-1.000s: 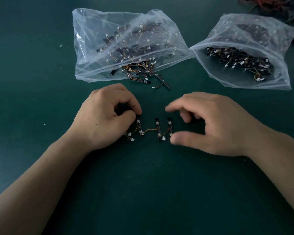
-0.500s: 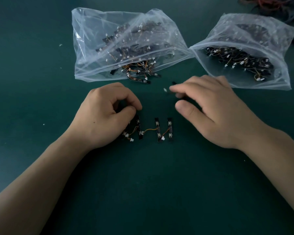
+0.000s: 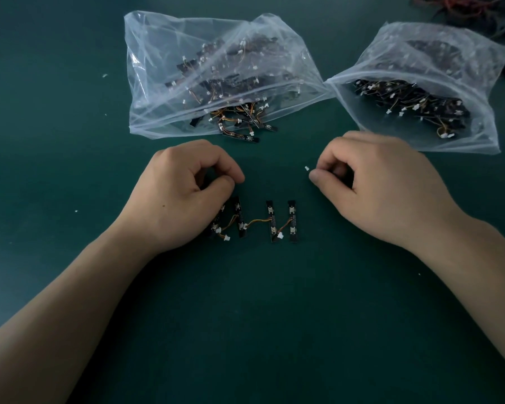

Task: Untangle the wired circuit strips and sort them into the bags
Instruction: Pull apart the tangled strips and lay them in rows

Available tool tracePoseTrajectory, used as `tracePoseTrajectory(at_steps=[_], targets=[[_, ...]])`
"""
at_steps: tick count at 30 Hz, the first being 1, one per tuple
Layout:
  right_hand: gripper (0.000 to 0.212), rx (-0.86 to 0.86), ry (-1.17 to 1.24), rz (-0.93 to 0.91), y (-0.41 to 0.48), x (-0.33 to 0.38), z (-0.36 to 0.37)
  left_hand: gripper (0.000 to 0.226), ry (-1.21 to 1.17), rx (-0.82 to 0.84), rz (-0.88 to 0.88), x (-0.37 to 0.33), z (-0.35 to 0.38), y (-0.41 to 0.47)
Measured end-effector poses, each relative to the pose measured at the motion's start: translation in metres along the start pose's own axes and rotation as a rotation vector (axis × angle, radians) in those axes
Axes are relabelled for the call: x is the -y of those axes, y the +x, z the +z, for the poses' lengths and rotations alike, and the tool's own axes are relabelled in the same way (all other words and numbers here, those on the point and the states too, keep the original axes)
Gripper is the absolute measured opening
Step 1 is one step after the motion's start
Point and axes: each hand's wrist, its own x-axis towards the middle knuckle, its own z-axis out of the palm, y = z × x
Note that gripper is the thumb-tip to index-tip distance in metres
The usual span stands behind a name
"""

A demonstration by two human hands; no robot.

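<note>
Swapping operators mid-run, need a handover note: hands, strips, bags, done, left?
Left hand: curled over the left end of the wired chain; grip unclear.
Right hand: pinches a loose strip, only its white connector showing.
Left-side bag and right-side bag lie open, part filled; spilled strips at the former's mouth.
Left: bag chain, loose strip, spilled strips.

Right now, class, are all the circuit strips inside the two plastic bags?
No: a chain of wired circuit strips lies on the green table, outside the left plastic bag and the right plastic bag.
</note>
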Motion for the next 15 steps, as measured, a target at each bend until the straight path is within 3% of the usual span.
tracePoseTrajectory(at_steps=[3,10,15], targets=[[0.018,-0.003,-0.003,-0.026,-0.001,0.000,0.002,0.027,-0.001,0.001,-0.009,0.002,0.001,0.000],[0.016,-0.130,0.287,-0.102,-0.001,-0.004,-0.003,0.026,-0.005,0.001,-0.010,0.004,0.001,0.000],[0.014,-0.125,0.188,-0.167,-0.001,-0.010,-0.002,0.024,-0.015,0.003,-0.022,0.006,0.001,0.000]])
